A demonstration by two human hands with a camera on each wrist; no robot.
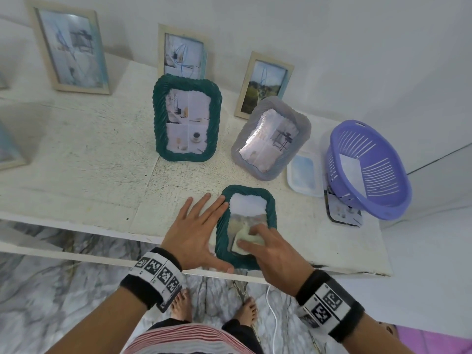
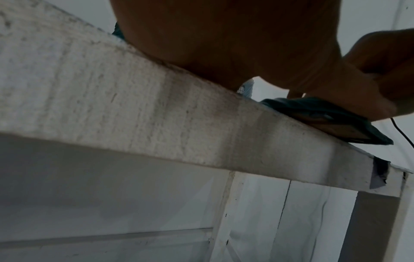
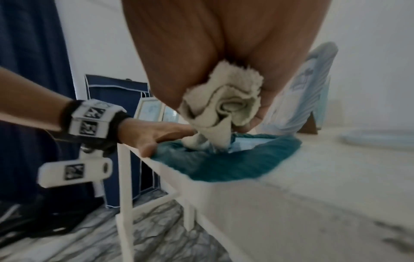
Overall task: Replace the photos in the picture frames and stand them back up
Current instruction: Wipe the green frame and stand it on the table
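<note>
**Wiping the flat teal frame at the counter edge**

Nearest: the lying teal frame [image 1: 245,227], face up at the front lip of the counter [image 1: 76,154], its lower end right at or slightly over the edge. Left hand [image 1: 198,232] spread flat, fingers straight, pressing the frame's left border and the counter beside it; holds nothing. Right hand [image 1: 274,254] curled round a bunched pale cloth [image 1: 246,242], pressed onto the glass over the photo.

Behind: standing teal frame [image 1: 187,121] upright; grey frame [image 1: 270,137] propped, tilted back. Right of that, a clear lidded box [image 1: 304,173], then a purple basket [image 1: 369,169] resting partly on a loose photo panel. Farthest: three pale wooden frames against the wall.

Risks, as judged:
- A hard wipe toward the body could shove the frame off the edge.
- The bracing hand could smudge the glass.
- The basket looks unevenly seated and could tip.

Writing: none readable; only square coded markers on both wristbands.
</note>
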